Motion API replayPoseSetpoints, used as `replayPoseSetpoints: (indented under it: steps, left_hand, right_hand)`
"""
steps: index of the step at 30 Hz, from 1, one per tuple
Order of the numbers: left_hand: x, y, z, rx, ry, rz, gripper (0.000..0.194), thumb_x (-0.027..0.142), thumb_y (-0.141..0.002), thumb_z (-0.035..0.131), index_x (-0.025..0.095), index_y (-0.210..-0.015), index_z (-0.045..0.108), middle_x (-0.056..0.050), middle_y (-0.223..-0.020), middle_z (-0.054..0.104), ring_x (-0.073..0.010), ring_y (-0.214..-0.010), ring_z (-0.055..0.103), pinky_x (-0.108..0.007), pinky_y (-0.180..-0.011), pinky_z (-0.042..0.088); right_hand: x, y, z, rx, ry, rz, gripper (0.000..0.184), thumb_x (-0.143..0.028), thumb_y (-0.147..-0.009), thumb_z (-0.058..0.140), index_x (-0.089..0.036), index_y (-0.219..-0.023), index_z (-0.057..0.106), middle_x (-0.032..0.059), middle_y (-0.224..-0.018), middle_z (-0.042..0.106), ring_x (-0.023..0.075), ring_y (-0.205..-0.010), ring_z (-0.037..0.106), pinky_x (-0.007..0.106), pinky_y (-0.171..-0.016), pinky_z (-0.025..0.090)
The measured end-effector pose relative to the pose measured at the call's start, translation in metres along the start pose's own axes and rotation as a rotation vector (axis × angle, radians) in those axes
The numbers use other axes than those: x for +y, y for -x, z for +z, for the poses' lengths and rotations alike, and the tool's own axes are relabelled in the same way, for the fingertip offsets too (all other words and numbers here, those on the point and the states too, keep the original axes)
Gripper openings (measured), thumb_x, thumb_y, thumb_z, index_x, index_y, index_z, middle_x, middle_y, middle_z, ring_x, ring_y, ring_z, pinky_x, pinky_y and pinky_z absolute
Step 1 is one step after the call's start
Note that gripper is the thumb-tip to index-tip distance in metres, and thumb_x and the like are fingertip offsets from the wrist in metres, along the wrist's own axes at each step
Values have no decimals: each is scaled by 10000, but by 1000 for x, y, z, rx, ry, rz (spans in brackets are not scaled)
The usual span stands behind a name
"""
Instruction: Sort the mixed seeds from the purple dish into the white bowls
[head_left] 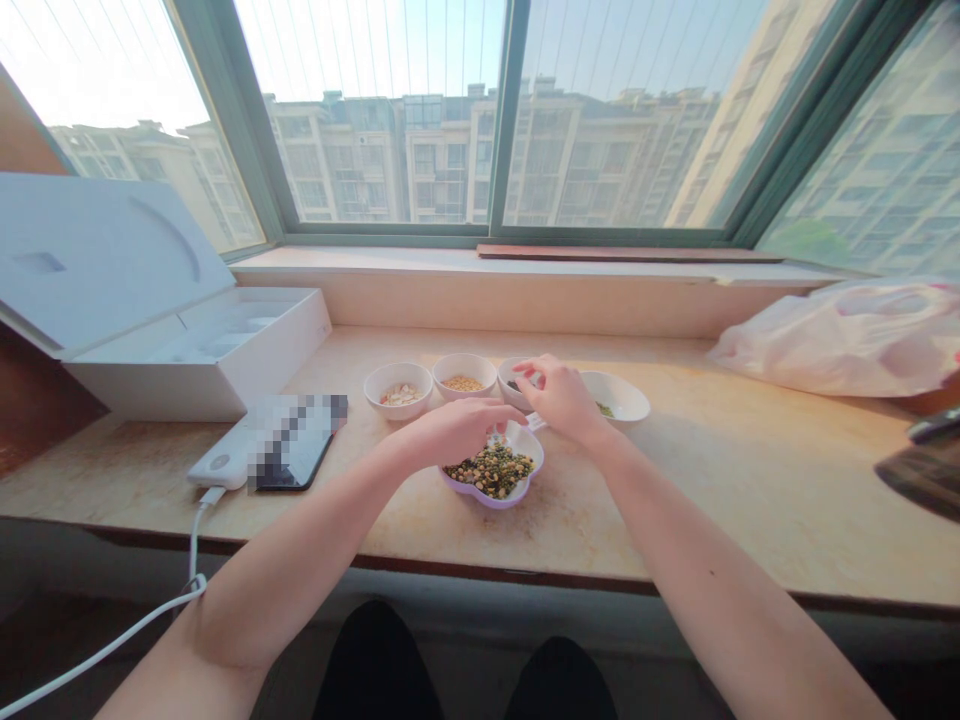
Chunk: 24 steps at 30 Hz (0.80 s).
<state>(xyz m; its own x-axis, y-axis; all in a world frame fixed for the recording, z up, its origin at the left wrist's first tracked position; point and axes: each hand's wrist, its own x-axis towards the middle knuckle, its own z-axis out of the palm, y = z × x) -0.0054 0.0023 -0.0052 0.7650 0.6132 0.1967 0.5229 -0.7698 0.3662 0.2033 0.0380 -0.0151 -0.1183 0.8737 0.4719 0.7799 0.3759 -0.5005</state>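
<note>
A purple-rimmed bowl (pixel 491 495) with a white handle holds mixed green, yellow and dark beans. Over its far left part is my left hand (pixel 476 425), its fingers curled down and drawn together; anything in the fingertips is too small to make out. My right hand (pixel 561 398) is above a small white bowl (pixel 512 393) of dark beans, with thumb and fingers in a pinch. Whatever they may hold cannot be seen. To the left stand a white bowl of yellow beans (pixel 463 384) and a white bowl of pale flat pieces (pixel 400 394). A white dish (pixel 630 398) with green beans is partly behind my right wrist.
An open white box (pixel 277 350) stands at the left. Near it lie a phone (pixel 311 455) and a white power bank (pixel 221 460) with a cable (pixel 161 610). At the right are a plastic bag (pixel 840 340) and a dark object (pixel 922 465). Windows rise behind the counter (pixel 720 490).
</note>
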Motion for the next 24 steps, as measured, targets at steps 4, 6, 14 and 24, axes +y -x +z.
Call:
replayPoseSetpoints:
  steps: [4, 6, 14, 24]
  left_hand:
    - [-1, -2, 0, 169, -30, -35, 591, -9, -892, 465, 286, -1376, 634, -38, -1178, 722, -188, -1040, 701, -334, -958, 544]
    - [-1, -2, -1, 235, -24, -57, 597, -6, -899, 484, 303, -1391, 621, -41, -1164, 711, -190, -1033, 698, -339, -944, 550]
    - [0, -3, -3, 343, 45, -68, 409, 108, -995, 510, 253, -1355, 640, -60, -1111, 687, -176, -1000, 690, -333, -900, 561]
    - [-1, -1, -1, 365, 30, -87, 404, 203, -975, 599, 245, -1373, 545, -86, -1290, 623, -199, -1061, 684, -353, -920, 566]
  right_hand:
    - [-9, 2, -6, -121, -239, 52, 240, -195, -815, 607, -178, -959, 799, 59, -856, 751, 184, -734, 640, 325, -745, 520]
    - [-13, 5, -9, -301, -397, 82, 207, -235, -795, 612, -176, -882, 790, 35, -763, 717, 166, -669, 609, 294, -644, 494]
    - [-21, 11, -9, -659, -679, 126, 326, -483, -819, 739, -186, -942, 791, 3, -680, 625, 118, -598, 510, 248, -540, 392]
    - [-15, 10, -9, -467, -609, 60, 403, -565, -814, 743, -163, -845, 751, -8, -644, 599, 117, -576, 485, 272, -556, 372]
